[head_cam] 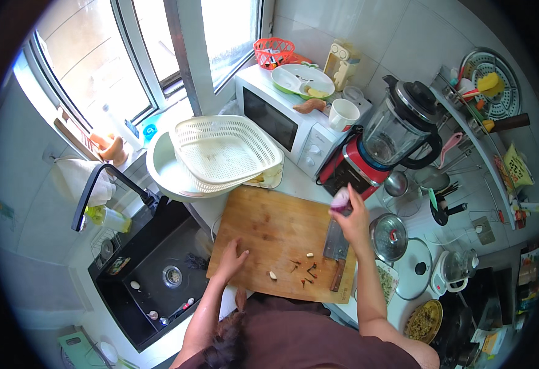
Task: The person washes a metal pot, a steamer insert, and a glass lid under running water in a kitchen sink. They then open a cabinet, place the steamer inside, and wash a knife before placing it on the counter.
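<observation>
My right hand (353, 221) holds a piece of purple onion (341, 201) between thumb and fingers, raised over the far right corner of the wooden cutting board (269, 221). Its cut face looks pale, its skin purple. Below that hand a cleaver (336, 245) lies flat on the board, its wooden handle towards me. My left hand (233, 262) rests at the board's left edge with fingers apart and nothing in it. Between my hands lie a garlic clove (272, 275), another peeled clove (310, 254) and several small dark dried chillies or spices (312, 271).
A black sink (154, 263) with an arched faucet (95, 184) is on my left. White plastic baskets (232, 152) sit on a basin (158, 161) beyond the board. Farther back stand a microwave (274, 115) and a red blender (357, 161). Pot lids (389, 235) crowd the right side.
</observation>
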A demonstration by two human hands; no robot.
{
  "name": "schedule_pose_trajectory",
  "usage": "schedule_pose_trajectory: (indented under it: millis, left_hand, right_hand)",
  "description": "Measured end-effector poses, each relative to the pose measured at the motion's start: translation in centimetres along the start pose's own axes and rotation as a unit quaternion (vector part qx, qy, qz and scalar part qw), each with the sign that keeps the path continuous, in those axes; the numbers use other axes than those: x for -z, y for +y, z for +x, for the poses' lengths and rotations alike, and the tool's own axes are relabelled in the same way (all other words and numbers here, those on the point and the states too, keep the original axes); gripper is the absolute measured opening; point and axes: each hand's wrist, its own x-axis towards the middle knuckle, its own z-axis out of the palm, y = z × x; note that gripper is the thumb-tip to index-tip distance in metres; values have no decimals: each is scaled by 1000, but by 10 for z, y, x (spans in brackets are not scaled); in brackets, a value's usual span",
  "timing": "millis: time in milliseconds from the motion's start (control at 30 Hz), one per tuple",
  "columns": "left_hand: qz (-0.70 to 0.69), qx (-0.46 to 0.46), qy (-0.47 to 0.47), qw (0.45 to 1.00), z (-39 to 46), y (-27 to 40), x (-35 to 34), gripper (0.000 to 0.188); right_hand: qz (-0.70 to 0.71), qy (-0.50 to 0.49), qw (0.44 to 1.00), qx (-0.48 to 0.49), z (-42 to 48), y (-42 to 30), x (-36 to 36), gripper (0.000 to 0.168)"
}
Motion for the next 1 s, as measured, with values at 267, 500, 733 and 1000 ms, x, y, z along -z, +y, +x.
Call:
schedule_pose_trajectory:
  millis: [267, 500, 733, 1000]
  left_hand:
    - [32, 17, 24, 999, 11, -4, -2, 51]
    - [16, 19, 13, 1000, 13, -4, -4, 51]
    - [30, 8, 20, 999, 11, 2, 1, 48]
    - [59, -29, 27, 997, 16, -4, -7, 43]
  right_hand:
    - [24, 49, 974, 222, 227, -101, -24, 83]
    - [-159, -160, 899, 376, 406, -80, -85, 99]
    - [-375, -225, 851, 291, 428, -78, -122, 97]
    - [-328, -80, 875, 347, 409, -62, -127, 86]
